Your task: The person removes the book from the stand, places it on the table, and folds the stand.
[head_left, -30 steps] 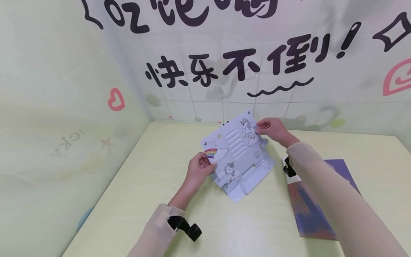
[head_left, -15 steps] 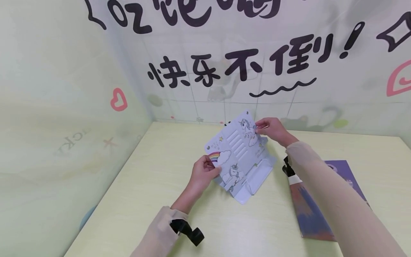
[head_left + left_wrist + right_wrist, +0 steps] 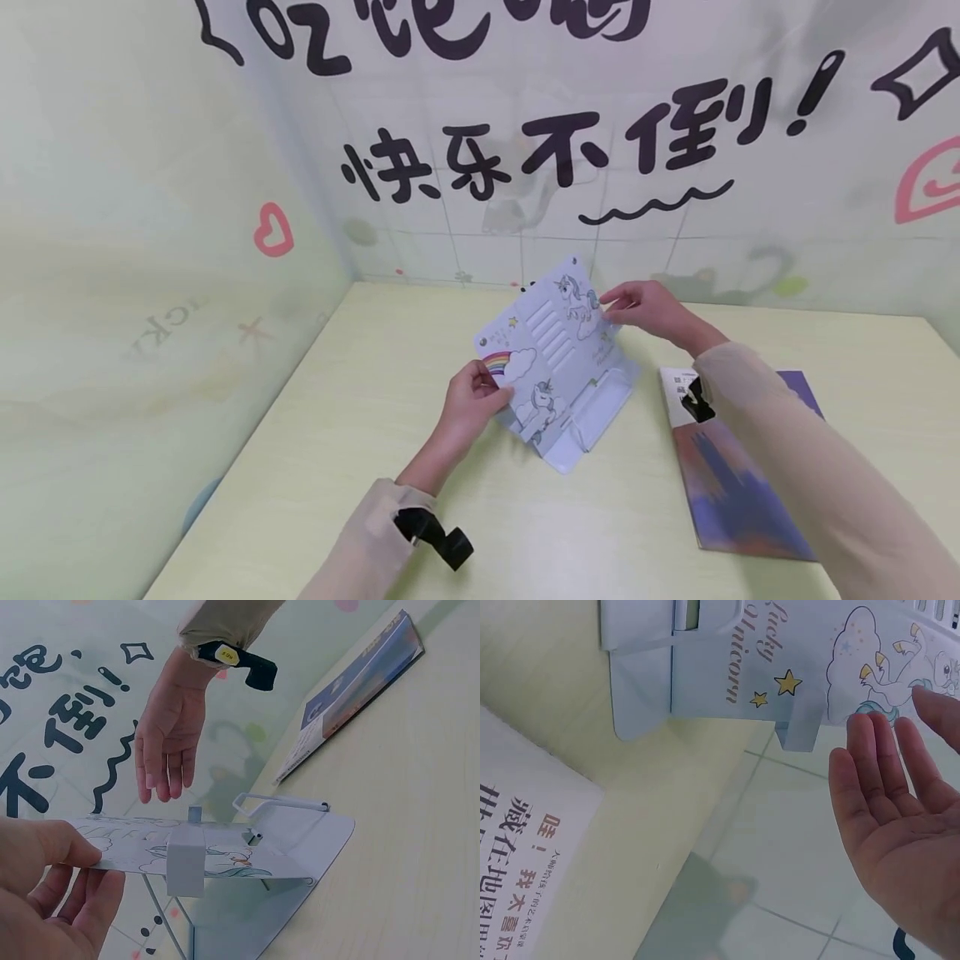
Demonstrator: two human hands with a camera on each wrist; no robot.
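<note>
A pale lilac book stand (image 3: 561, 337) with unicorns, a rainbow and a slotted back stands tilted up on the table. My left hand (image 3: 467, 404) pinches its left edge between thumb and fingers, seen close in the left wrist view. Beside the upper right edge is my right hand (image 3: 651, 313). In the right wrist view this hand (image 3: 900, 817) has its fingers extended, fingertips right at the panel's edge. A folded clip (image 3: 804, 724) sticks out from that edge. The stand's wire legs (image 3: 161, 907) show behind the panel in the left wrist view.
A book (image 3: 731, 479) with a purple and orange cover lies on the table (image 3: 360, 392) to the right, partly under my right forearm. A printed curtain (image 3: 450, 208) with large black characters hangs behind the table's back edge.
My right hand has let go of the stand's right edge and shifted slightly right. The left hand keeps its pinch, and the stand has turned slightly.
</note>
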